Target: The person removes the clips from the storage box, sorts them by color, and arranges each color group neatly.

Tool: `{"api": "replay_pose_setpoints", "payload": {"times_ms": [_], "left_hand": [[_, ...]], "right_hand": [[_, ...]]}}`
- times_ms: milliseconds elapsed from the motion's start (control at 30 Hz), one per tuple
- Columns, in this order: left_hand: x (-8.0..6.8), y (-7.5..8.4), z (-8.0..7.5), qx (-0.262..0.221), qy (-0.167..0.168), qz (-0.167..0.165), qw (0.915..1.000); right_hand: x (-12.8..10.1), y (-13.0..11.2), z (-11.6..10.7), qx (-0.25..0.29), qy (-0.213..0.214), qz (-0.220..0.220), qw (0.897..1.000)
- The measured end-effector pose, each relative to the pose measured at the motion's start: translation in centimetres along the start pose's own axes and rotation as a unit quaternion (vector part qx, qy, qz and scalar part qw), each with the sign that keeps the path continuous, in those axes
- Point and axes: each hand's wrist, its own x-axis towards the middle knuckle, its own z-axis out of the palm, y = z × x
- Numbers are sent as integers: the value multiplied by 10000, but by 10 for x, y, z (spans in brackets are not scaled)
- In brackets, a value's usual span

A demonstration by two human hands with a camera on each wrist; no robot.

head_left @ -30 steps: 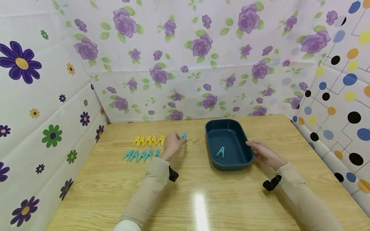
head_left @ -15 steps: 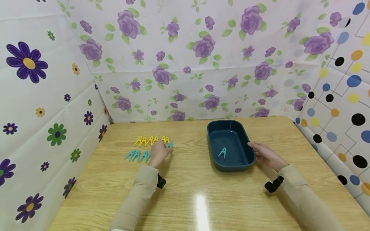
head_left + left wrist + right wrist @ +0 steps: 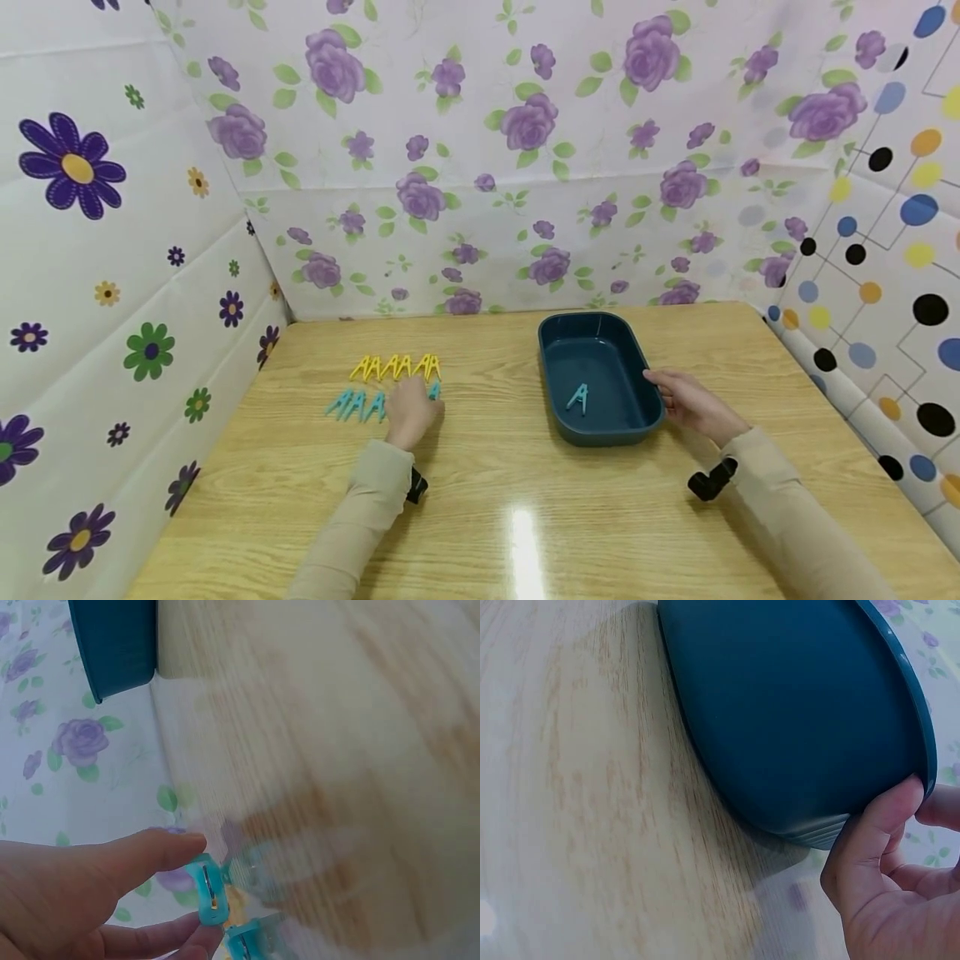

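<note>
In the head view, my left hand (image 3: 411, 414) is at the right end of a row of light-blue clothespins (image 3: 356, 406). Its thumb and fingers pinch one light-blue clothespin (image 3: 210, 891), seen in the left wrist view beside another clothespin (image 3: 246, 942) on the table. My right hand (image 3: 692, 404) grips the right side of a dark teal plastic basin (image 3: 600, 436), with the thumb on its outer wall and a finger at the rim. A single light-blue clothespin (image 3: 578, 399) lies in the basin. My left hand hides part of the light-blue row.
Several yellow clothespins (image 3: 395, 367) form a row behind the light-blue one. The wooden table (image 3: 480, 500) meets a flowered cloth (image 3: 480, 200) at the back, and patterned cloths hang at both sides.
With the light-blue clothespin, my left hand has moved left, then slightly nearer to me, into the light-blue row. My right hand has stayed on the basin, and the head view has shifted slightly.
</note>
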Motion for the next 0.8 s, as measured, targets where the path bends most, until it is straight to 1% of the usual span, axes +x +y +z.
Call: {"api": "replay_pose_setpoints", "payload": {"times_ms": [100,267,367,433,467,567,667,800], "left_hand": [[0,2,2,238,-9,-61,9997],[-2,4,3,567,-138,-200,9981],[-3,6,2,589,-89,-149,9981],[-5,8,1,423,-7,-6,9991],[-5,10,0,372,65,119,9992],[-6,16,-2,93,133,422,9990],[-6,23,-4,-66,221,708,9972],[-6,28,-3,-413,316,1017,9934]], "right_hand": [[0,0,-1,42,-58,-19,10000],[-1,0,-2,109,-119,-18,9999],[0,1,-2,136,-134,7,9998],[0,0,-2,127,-126,20,9998],[1,1,-2,124,-114,28,9999],[1,0,-3,138,-135,51,9998],[1,0,-3,145,-145,46,9998],[2,1,-3,88,-132,-7,9999]]}}
